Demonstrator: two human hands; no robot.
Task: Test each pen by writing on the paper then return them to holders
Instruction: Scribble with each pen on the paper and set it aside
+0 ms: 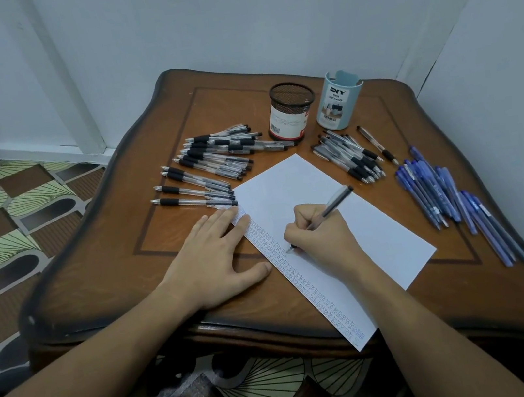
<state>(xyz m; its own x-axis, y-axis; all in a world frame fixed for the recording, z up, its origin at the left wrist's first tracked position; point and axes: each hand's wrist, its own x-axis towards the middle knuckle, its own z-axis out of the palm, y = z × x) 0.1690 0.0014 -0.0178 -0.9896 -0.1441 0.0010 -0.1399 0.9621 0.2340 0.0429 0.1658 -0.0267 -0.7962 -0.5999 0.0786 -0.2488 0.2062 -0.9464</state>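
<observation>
The white paper (288,177) runs to the near edge of the scalloped wooden table (108,257), with bare sheet beyond the right hand (319,233). Its fingers curl tightly round a clear pen (335,204), tip on the paper. The left hand (215,260) lies flat with fingers straight, fingertips on the paper's edge. Farther off stand a mesh cup (291,109) and a smooth blue holder (337,100).

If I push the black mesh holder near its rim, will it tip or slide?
Probably it tips: the black mesh holder looks empty, so it is likely light. Pushed low, it may rather slide on the smooth table.
</observation>
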